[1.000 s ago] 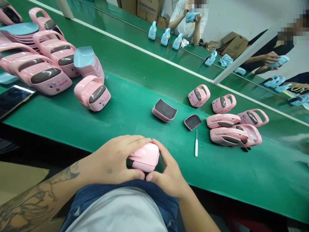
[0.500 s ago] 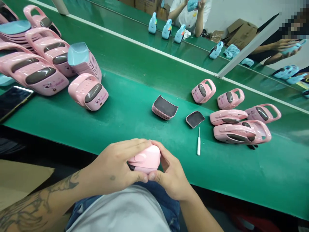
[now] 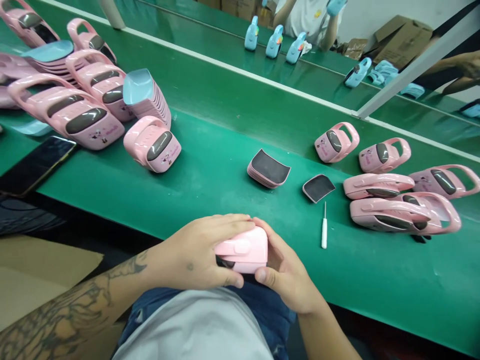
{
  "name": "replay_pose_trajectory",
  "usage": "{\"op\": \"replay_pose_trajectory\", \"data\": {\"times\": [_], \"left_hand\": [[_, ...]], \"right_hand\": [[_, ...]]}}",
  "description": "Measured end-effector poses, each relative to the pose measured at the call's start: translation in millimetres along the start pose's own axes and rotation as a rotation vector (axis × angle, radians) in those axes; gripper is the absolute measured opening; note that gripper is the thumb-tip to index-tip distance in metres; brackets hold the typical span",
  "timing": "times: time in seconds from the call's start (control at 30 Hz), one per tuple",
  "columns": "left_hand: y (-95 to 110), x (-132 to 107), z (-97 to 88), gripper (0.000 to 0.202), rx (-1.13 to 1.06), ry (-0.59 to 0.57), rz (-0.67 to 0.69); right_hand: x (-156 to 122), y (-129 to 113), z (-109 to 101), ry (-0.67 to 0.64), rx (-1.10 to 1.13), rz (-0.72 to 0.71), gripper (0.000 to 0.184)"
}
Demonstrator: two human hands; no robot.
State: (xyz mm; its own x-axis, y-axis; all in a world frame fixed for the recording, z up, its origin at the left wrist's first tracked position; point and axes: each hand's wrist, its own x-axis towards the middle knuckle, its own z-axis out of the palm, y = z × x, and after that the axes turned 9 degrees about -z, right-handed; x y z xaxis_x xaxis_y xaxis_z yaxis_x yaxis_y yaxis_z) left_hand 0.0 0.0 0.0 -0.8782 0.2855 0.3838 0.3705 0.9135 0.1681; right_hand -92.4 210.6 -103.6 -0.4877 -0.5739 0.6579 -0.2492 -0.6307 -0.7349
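Between my palms, in front of my lap, is a pink plastic casing point(image 3: 249, 250) with a rounded tab on top and a dark part low on its left side. My left hand point(image 3: 198, 255) wraps its left end, fingers over the top and thumb along the lower edge. My right hand point(image 3: 288, 275) curls round the right end, thumb at the near lower corner. Beyond the hands lie a stack of curved panels point(image 3: 268, 170) with dark faces, a single such panel point(image 3: 318, 188), and a white-handled screwdriver point(image 3: 324, 232).
Several pink handled casings point(image 3: 393, 212) stand or lie at the right, others point(image 3: 84, 122) at the left beside a stack of pink and blue shells point(image 3: 146, 97). A phone point(image 3: 37, 165) lies on the green bench point(image 3: 210, 190). Co-workers sit across a white-edged divider, among blue casings point(image 3: 275, 41).
My view has shifted, so the bench things appear farther right. My thumbs have moved apart, and more of the casing's near side shows. Both hands still hold it.
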Motion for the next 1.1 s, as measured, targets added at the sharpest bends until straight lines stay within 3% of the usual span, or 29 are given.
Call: {"op": "replay_pose_trajectory", "data": {"times": [0.23,0.33,0.6,0.7,0.93,1.1], "left_hand": [[18.0,3.6,4.4,0.08,-0.149,-0.007,-0.021],[21.3,2.0,5.6,0.084,-0.172,0.011,-0.038],[14.1,-3.2,14.1,0.072,-0.143,0.233,0.233],[10.2,-8.3,13.5,0.072,-0.105,0.26,0.289],[-0.4,-15.1,2.1,0.076,-0.026,0.18,0.155],[-0.4,-20.6,-4.3,0.082,0.039,0.144,0.116]], "right_hand": [[-9.0,-1.6,-4.4,0.028,-0.028,0.035,0.095],[-10.7,-2.9,-2.7,0.052,-0.084,0.036,0.091],[-15.6,-16.1,7.3,0.05,-0.09,0.046,0.081],[-14.2,-21.2,14.5,0.045,-0.15,0.018,0.079],[-8.0,-22.4,13.5,0.007,-0.448,-0.076,0.09],[-5.8,-21.8,14.7,-0.032,-0.485,-0.158,0.08]]}}
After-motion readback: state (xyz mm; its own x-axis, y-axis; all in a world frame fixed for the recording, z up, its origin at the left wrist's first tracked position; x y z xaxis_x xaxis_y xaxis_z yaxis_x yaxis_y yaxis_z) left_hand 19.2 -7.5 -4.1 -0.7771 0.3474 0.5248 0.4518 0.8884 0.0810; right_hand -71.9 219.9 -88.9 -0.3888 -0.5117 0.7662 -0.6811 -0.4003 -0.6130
